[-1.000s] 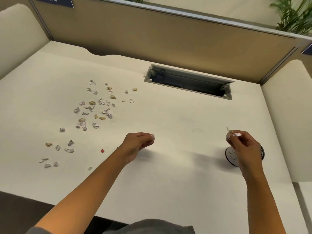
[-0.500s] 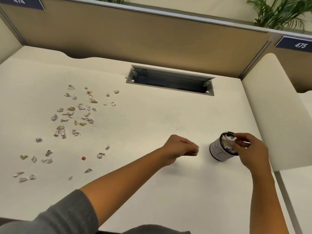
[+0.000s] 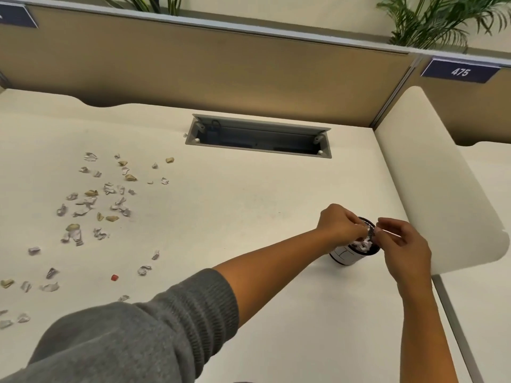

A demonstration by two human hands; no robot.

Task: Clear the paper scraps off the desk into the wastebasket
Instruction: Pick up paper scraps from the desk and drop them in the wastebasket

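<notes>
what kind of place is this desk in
Most likely an open-plan office cubicle: a tan partition panel backs the desk, a numbered plate reading 475 marks the neighbouring bay, and a cable tray is recessed in the top.

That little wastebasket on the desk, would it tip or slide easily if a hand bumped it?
Probably, yes. The wastebasket looks small next to the left hand and right hand over its rim, so it is likely light. It holds only paper scraps, adding little weight. The desk looks smooth, so a nudge might slide it.

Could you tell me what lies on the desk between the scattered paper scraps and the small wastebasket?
Bare desk, crossed only by the left forearm; the head view shows it between the paper scraps and the wastebasket.
</notes>
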